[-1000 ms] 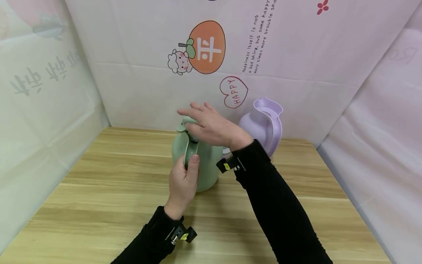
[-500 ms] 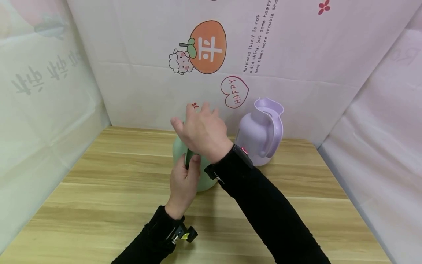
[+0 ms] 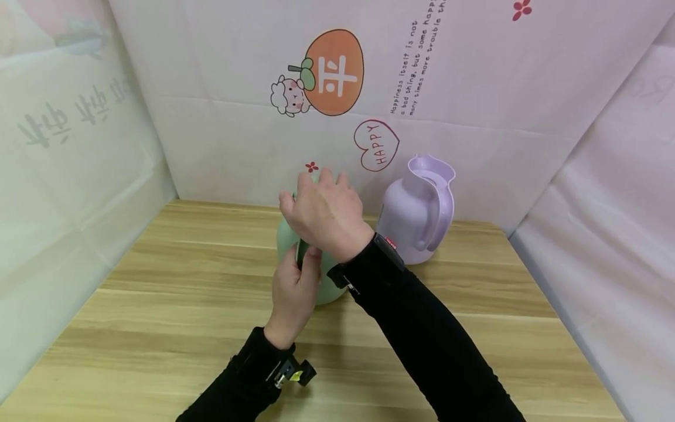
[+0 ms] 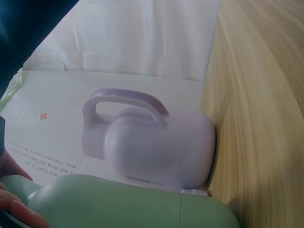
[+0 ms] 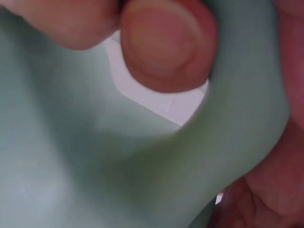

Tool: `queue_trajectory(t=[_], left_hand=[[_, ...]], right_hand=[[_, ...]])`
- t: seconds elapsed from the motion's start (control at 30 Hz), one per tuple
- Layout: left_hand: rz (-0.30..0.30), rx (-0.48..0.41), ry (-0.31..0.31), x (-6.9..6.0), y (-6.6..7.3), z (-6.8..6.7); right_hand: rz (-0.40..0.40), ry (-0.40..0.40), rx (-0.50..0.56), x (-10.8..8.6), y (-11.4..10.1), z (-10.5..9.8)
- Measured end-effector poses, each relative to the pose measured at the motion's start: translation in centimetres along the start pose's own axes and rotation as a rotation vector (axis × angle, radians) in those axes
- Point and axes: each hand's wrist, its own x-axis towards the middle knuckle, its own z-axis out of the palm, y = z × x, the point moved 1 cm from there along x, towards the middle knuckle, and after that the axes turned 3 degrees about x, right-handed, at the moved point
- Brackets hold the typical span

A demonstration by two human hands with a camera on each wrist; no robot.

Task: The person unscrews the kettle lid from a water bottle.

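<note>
A pale green thermos jug (image 3: pixel 329 290) stands on the wooden table (image 3: pixel 184 305). My left hand (image 3: pixel 296 287) grips its handle (image 5: pixel 242 109), the thumb lying along it; the right wrist view shows a thumb (image 5: pixel 164 45) at the handle's opening. Over the jug's top lies my right hand (image 3: pixel 328 214), back upward, fingers bent down around the lid. That hand hides the lid and spout in the head view. In the left wrist view, the green body (image 4: pixel 114 204) lies across the bottom, with fingers (image 4: pixel 23 211) at its top end.
A lilac thermos jug (image 3: pixel 401 214) stands upright close behind and right of the green one, its handle toward the front right. Printed white cloth (image 3: pixel 237 146) walls off the table's back and both sides.
My right hand has turned from lying flat and sideways above the jug to bending its fingers over the top. The left hand has stayed on the handle. The lilac jug is less covered.
</note>
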Motion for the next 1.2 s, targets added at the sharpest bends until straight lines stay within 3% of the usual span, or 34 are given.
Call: queue_trajectory(t=[0.27,0.53,0.93,1.07,1.2], left_hand=[[0.014,0.01,0.013,0.0,-0.1,0.0],[0.002,0.009,0.003,0.1,-0.1,-0.1],[0.019,0.004,-0.003,0.2,0.0,0.0],[0.009,0.005,-0.005,0.1,0.0,-0.1],[0.001,0.009,-0.006,0.1,0.1,-0.2]], right_hand=[[-0.067,-0.005,0.042,-0.2,0.7,-0.2],[-0.217,0.04,0.007,-0.2,1.2,-0.2],[-0.327,0.064,-0.02,-0.3,1.5,-0.6],[-0.33,0.015,0.018,0.0,1.7,-0.7],[-0.276,-0.05,0.102,0.2,1.9,-0.8]])
